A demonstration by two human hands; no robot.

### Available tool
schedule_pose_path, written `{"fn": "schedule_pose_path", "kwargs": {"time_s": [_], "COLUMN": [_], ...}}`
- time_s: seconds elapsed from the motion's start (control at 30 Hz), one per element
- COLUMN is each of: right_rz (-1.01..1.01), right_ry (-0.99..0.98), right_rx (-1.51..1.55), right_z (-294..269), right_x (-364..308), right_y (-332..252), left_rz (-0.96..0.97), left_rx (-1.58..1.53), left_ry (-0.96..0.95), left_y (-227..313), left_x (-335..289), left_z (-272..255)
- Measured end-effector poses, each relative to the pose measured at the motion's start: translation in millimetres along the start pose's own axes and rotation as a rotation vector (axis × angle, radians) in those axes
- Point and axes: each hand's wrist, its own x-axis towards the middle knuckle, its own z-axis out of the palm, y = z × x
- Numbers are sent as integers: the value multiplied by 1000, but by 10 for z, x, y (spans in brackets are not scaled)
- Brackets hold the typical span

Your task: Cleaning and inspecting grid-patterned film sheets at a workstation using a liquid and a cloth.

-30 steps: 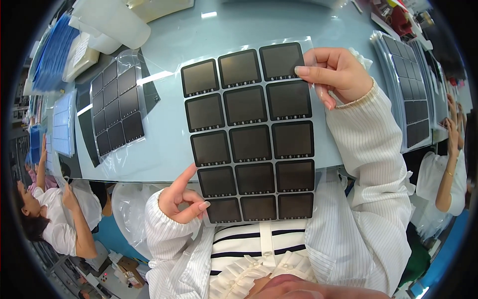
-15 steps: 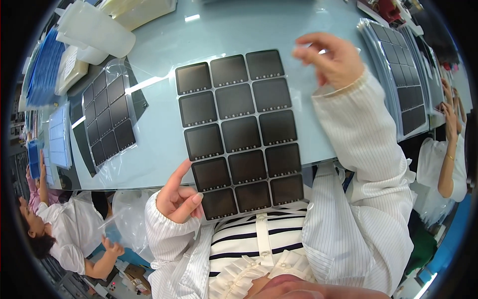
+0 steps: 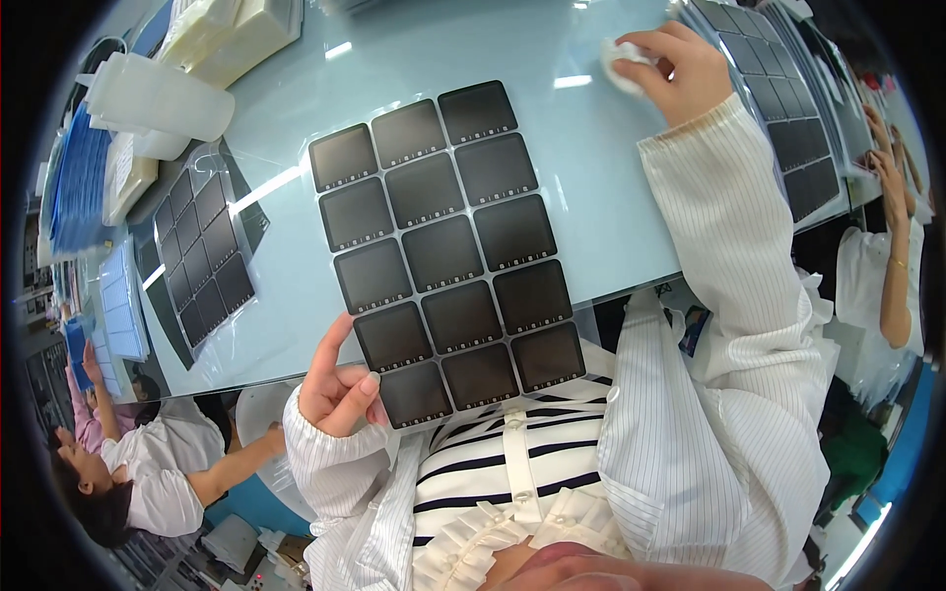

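Observation:
A clear sheet (image 3: pixel 434 251) bearing rows of dark rectangular panels is tilted in front of me, its lower end past the table edge near my chest. My left hand (image 3: pixel 337 389) pinches its lower left edge between thumb and fingers. Over the table's right side, my right hand (image 3: pixel 690 79) is closed on a crumpled white wad (image 3: pixel 623 69), perhaps tissue or cloth, apart from the sheet.
Another dark-panel sheet in clear film (image 3: pixel 205 251) lies at left. Behind it stand a translucent plastic jug (image 3: pixel 163 97) and blue stacked sheets (image 3: pixel 81 187). A panel stack (image 3: pixel 774 94) lies at right. People work on both sides.
My right hand has moved up and slightly right, and a white wad now shows in its fingers. The sheet has shifted left and tilted a little, still in my left hand.

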Motion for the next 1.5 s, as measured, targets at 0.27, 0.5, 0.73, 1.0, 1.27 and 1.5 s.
{"fn": "schedule_pose_path", "kwargs": {"time_s": [0.27,0.5,0.73,1.0,1.27,1.5], "right_rz": [-326,-376,-309,-301,-307,-365], "right_ry": [-106,-135,-276,-223,-259,-310], "right_rx": [379,425,447,478,454,411], "right_z": [239,177,165,150,100,90], "right_x": [-322,-368,-448,-421,-381,-459], "right_y": [-873,-922,-1048,-986,-954,-1055], "left_rz": [19,46,95,92,47,40], "left_rx": [14,3,-16,-11,-25,35], "left_ry": [26,17,-22,-25,3,104], "left_y": [-37,-69,-115,-90,-44,-1], "left_x": [-37,-10,-17,-13,-9,14], "left_z": [-13,-43,-82,-75,-25,93]}}
